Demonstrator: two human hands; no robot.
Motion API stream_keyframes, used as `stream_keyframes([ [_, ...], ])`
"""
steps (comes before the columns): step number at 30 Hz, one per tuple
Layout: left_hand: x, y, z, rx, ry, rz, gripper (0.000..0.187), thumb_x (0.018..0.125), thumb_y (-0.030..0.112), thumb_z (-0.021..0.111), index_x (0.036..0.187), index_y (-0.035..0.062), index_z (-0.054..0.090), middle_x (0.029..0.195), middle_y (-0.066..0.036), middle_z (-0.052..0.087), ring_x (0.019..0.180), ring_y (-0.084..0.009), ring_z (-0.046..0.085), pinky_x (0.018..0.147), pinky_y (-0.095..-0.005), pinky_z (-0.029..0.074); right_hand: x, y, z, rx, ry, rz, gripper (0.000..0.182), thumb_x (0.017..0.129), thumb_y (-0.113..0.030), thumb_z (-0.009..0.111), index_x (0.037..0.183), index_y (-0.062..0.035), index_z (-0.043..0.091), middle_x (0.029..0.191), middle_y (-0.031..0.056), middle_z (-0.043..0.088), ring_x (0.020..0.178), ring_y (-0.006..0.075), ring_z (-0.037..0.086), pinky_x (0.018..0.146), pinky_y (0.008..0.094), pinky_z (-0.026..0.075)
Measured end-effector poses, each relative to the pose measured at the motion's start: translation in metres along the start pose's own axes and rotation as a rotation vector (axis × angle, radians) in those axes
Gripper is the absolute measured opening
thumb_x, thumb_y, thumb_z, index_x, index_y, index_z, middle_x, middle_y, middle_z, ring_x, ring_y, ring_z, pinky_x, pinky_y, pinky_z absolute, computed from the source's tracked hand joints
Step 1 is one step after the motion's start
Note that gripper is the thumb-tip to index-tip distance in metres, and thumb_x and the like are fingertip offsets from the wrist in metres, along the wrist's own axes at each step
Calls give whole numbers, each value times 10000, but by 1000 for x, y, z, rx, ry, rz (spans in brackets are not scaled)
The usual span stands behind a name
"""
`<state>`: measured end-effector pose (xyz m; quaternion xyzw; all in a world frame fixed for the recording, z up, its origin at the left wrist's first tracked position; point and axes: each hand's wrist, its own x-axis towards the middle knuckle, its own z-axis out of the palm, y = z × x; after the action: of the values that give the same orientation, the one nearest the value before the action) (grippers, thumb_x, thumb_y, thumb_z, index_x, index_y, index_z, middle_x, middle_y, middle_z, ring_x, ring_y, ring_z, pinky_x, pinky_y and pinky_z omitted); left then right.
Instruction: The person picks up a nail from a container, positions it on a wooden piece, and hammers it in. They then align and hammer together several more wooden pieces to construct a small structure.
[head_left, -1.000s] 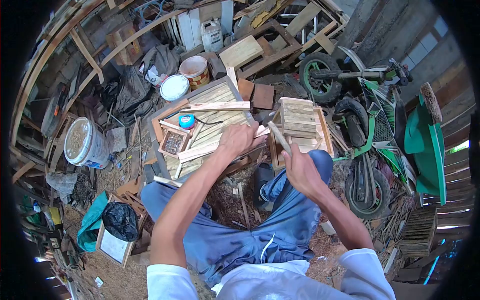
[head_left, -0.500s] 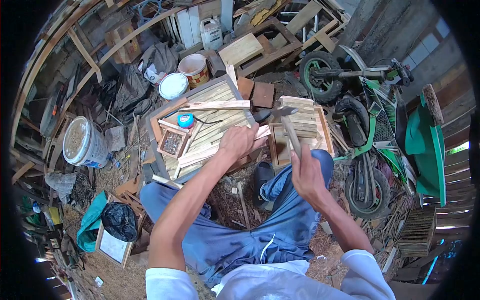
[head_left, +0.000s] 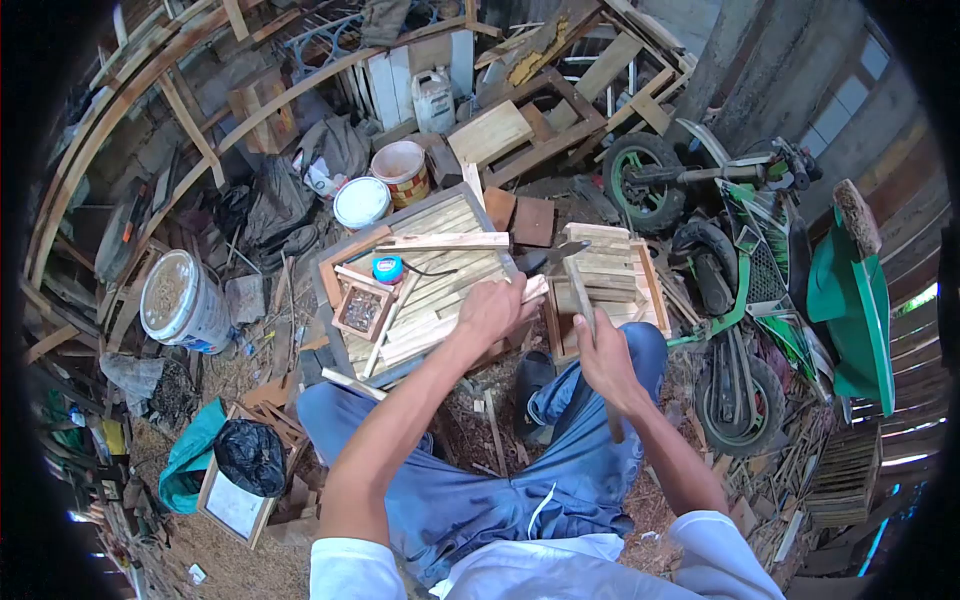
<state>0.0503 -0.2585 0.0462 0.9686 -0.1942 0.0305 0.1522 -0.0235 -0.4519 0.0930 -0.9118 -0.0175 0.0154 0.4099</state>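
One claw-type hammer (head_left: 577,288), with a dark metal head and a straight pale wooden handle, is located in front of the person, above the right knee. Its long axis runs lengthwise, tilted slightly: head end away from the body, butt end toward the body and to the right. The head lies crosswise to the handle.

Two hands are in view. Right hand (head_left: 605,368): fingers closed around the handle, partway along its length. Left hand (head_left: 491,312): fingers curled closed on one pale, narrow wooden strip (head_left: 535,289), whose free end points right, toward the hammer head.

Left of the hammer: one slatted wooden panel (head_left: 450,220) with a grey frame, carrying one round blue tape measure (head_left: 387,268) and one small square wooden tray (head_left: 352,333) of small hardware.

Right of and beneath the hammer: one pale slatted wooden piece (head_left: 603,262) resting on one shallow wood-framed box (head_left: 655,292).

Outer area: two flat brown square pieces beyond the panel; three buckets to the left; one green-and-black motorbike (head_left: 765,262), two wheels visible, to the right.
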Motion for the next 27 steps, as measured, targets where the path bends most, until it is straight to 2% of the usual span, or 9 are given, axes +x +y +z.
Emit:
stream_keyframes([
  [2, -6, 9, -2, -80, -47, -85, 473, 960, 424, 509, 1092, -31, 513, 733, -272, 657, 710, -440, 670, 657, -521, 535, 3, 3, 6, 16, 62, -21, 325, 1012, -281, 496, 1013, 44, 505, 694, 208, 627, 631, 350, 640, 598, 443, 480],
  [5, -9, 14, -2, -307, -41, -320, 426, 976, 375, 469, 1070, -39, 511, 839, -322, 651, 822, -474, 657, 766, -549, 512, 19, 29, 28, 136, 60, -51, 289, 984, -249, 564, 1017, 36, 523, 726, 154, 670, 636, 297, 653, 633, 421, 512],
  [6, -10, 9, -1, -458, -79, -362, 393, 985, 323, 428, 1097, -46, 504, 942, -342, 638, 897, -481, 644, 841, -543, 484, 22, 26, 29, 105, 44, -51, 281, 953, -222, 621, 1035, 34, 539, 796, 118, 691, 732, 225, 680, 651, 371, 538],
  [9, -18, 4, 4, -675, 59, -213, 373, 990, 282, 428, 1163, -42, 496, 994, -327, 634, 915, -462, 645, 826, -515, 484, 24, 21, 41, 226, 115, -162, 372, 910, -287, 663, 1031, 49, 557, 918, 221, 694, 862, 369, 688, 758, 437, 528],
  [10, -22, 12, -7, -734, 107, -190, 362, 988, 239, 458, 1221, -37, 485, 1000, -304, 640, 909, -427, 658, 787, -484, 493, 25, 18, 45, 265, 126, -153, 387, 888, -296, 699, 1026, 36, 557, 933, 196, 698, 866, 299, 703, 760, 401, 539],
  [13, -31, 39, -46, -928, -9, -279, 375, 972, 174, 526, 1268, -51, 478, 1092, -289, 623, 956, -378, 658, 821, -423, 512, 33, 15, 56, 431, 109, -18, 404, 866, -286, 735, 1029, 28, 540, 930, 179, 695, 875, 261, 702, 766, 370, 543],
  [20, -46, 45, -37, -683, 272, 37, 384, 899, 64, 591, 1254, -65, 519, 1175, -262, 585, 1057, -429, 594, 897, -415, 488, 47, 11, 34, 468, 187, -106, 481, 758, -206, 839, 1027, -32, 481, 937, 132, 662, 907, 192, 680, 773, 343, 544],
  [23, -57, 52, -90, -487, 29, -108, 390, 879, 47, 608, 1255, -26, 534, 1211, -240, 573, 1069, -420, 586, 899, -418, 477, 41, -3, 19, 591, 122, -114, 470, 753, -193, 831, 1025, -38, 481, 975, 125, 668, 927, 189, 672, 797, 349, 536],
  [27, -51, 44, -133, -174, 518, 171, 462, 821, 169, 727, 1245, 56, 580, 1105, -151, 621, 1075, -344, 588, 978, -478, 409, 36, -18, 5, 390, 85, -282, 447, 756, -150, 798, 1069, -31, 501, 1031, 110, 682, 922, 200, 665, 812, 358, 521],
])
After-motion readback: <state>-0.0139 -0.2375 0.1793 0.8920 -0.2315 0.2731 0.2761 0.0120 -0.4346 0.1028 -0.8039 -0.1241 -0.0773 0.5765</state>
